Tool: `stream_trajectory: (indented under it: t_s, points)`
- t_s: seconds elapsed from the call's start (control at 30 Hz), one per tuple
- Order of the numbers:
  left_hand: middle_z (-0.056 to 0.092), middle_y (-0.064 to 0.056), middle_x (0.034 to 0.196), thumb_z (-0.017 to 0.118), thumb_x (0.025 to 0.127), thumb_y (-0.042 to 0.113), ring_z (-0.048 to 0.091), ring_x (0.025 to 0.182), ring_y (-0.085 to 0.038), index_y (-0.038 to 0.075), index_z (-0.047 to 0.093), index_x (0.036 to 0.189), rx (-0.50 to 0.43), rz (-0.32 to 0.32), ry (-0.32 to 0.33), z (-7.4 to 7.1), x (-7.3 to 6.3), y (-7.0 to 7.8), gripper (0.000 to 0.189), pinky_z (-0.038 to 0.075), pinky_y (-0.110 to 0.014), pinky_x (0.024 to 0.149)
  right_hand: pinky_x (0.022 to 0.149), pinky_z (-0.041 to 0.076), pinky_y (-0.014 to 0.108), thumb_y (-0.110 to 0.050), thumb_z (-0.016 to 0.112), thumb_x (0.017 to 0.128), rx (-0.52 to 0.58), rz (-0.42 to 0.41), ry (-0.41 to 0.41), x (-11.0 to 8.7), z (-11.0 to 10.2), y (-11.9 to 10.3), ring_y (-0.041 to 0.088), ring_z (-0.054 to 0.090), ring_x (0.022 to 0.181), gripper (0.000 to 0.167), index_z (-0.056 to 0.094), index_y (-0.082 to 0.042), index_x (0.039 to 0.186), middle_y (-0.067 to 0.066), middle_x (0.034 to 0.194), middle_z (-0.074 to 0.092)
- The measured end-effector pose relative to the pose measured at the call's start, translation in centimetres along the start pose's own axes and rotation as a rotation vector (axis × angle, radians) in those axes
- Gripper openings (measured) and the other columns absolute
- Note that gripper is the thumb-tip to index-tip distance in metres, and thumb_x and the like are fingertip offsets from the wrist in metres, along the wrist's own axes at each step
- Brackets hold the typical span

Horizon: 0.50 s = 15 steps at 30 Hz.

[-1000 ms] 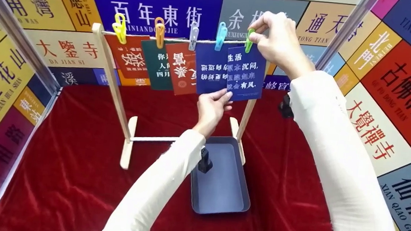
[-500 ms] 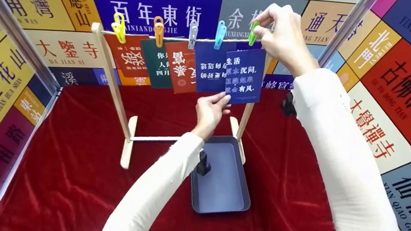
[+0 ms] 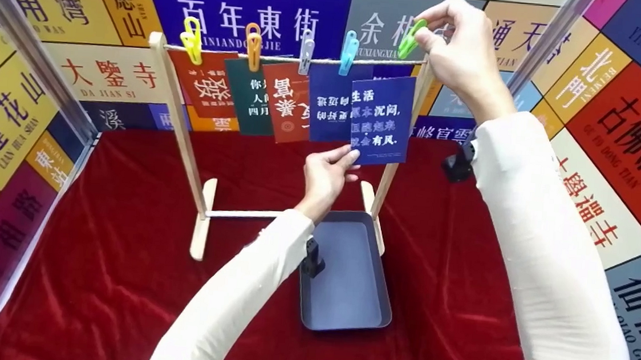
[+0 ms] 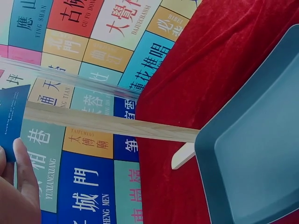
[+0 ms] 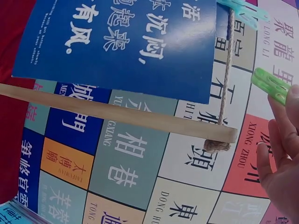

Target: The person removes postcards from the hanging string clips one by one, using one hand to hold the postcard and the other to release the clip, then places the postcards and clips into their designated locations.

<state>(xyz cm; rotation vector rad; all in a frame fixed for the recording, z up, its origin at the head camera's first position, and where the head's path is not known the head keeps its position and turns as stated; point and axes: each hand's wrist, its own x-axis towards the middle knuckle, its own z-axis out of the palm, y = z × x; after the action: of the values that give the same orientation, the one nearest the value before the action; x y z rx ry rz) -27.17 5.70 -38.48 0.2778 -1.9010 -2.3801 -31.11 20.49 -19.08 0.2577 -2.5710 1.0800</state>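
My left hand [image 3: 328,175] pinches the lower left corner of a dark blue card [image 3: 381,122] with white lettering. The card stands in front of the rope [image 3: 387,63], its top edge below it. Above the rope's right end, my right hand [image 3: 461,48] pinches a green clothespin [image 3: 413,38] between thumb and fingers. In the right wrist view the green clothespin [image 5: 272,85] is apart from both rope and card. A light blue clothespin [image 3: 348,53] holds another blue card [image 3: 329,109] on the rope, partly behind the pinched card.
Yellow [image 3: 192,41], orange [image 3: 253,47] and grey-violet [image 3: 306,53] clothespins hold red and green cards on the wooden rack [image 3: 178,129]. A grey tray [image 3: 343,325] lies on the red cloth [image 3: 118,278] by the rack's right foot. Panels printed with lettering stand around.
The green clothespin has come off the rope and the blue card, moving up and right with my right hand. The card has dropped slightly, still in my left hand.
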Motion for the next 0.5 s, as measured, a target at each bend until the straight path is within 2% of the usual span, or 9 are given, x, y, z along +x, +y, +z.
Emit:
stream_trajectory:
  t_s: [0.13,0.33,0.5]
  points:
    - [0.072,-0.019,0.118,0.073,0.09,0.006,0.076,0.077,-0.021,-0.002,0.071,0.12,-0.008,-0.006,-0.007,-0.5,-0.2,0.1,0.03,0.06,-0.021,0.054,0.083,0.046,0.022,-0.018,0.058,0.101,0.038,-0.006,-0.013,-0.5,0.0,0.1,0.003,0.055,0.089,0.024,0.061,-0.017,0.125,-0.014,0.108,0.057]
    - [0.071,-0.019,0.12,0.072,0.091,0.007,0.077,0.087,-0.029,-0.001,0.07,0.121,-0.002,-0.005,-0.028,-1.2,-0.6,0.7,0.031,0.06,-0.02,0.053,0.081,0.046,0.022,-0.016,0.058,0.101,0.06,-0.019,0.001,-0.9,0.1,0.3,0.003,0.053,0.088,0.024,0.06,-0.017,0.125,-0.013,0.108,0.057]
    - [0.071,-0.018,0.121,0.071,0.092,0.008,0.077,0.087,-0.026,0.0,0.07,0.122,0.021,-0.002,-0.037,-1.7,-0.9,1.1,0.031,0.06,-0.02,0.053,0.081,0.048,0.022,-0.014,0.059,0.101,0.096,-0.048,0.017,-1.2,0.5,0.5,0.005,0.056,0.087,0.025,0.06,-0.016,0.125,-0.013,0.107,0.058]
